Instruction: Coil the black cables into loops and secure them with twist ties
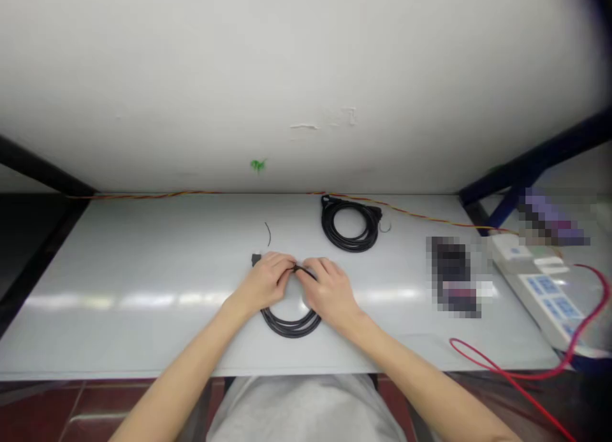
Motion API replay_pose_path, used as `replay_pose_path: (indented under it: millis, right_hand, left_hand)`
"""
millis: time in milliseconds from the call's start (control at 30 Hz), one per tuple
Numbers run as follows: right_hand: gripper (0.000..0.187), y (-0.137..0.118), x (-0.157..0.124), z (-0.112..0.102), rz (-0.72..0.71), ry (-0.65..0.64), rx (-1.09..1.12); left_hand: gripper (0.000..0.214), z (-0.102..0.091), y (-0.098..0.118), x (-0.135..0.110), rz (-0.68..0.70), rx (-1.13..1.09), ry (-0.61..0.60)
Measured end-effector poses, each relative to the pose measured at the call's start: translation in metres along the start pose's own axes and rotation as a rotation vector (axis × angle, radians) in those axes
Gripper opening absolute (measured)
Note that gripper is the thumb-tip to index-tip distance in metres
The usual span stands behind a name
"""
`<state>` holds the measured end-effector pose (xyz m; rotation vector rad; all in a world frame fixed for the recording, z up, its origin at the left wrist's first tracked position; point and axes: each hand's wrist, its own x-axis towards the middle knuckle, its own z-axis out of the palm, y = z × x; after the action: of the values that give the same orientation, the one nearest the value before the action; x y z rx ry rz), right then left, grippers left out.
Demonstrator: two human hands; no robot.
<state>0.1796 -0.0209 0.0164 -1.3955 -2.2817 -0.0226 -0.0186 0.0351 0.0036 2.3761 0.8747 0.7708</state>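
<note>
A coiled black cable (290, 324) lies on the white table (143, 282) right in front of me. My left hand (266, 277) and my right hand (329, 289) meet over the far side of the coil, fingers closed on it where they pinch something thin and dark. The cable's black plug (256, 259) sticks out just left of my left hand. A short thin black tie (268, 233) lies loose on the table behind my hands.
A second coiled black cable (351, 224) rests further back, right of centre. A red-yellow wire (421, 216) runs along the wall. At the right are a white power strip (545, 289), a red wire (507, 372) and a blurred dark object (454, 276).
</note>
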Motion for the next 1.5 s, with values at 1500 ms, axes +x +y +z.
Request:
replay_pose_path:
  millis: [1500]
  right_hand:
    - [0.014, 0.01, 0.018, 0.0, 0.414, -0.072, 0.309]
  left_hand:
    - [0.019, -0.007, 0.011, 0.009, 0.022, 0.12, -0.046]
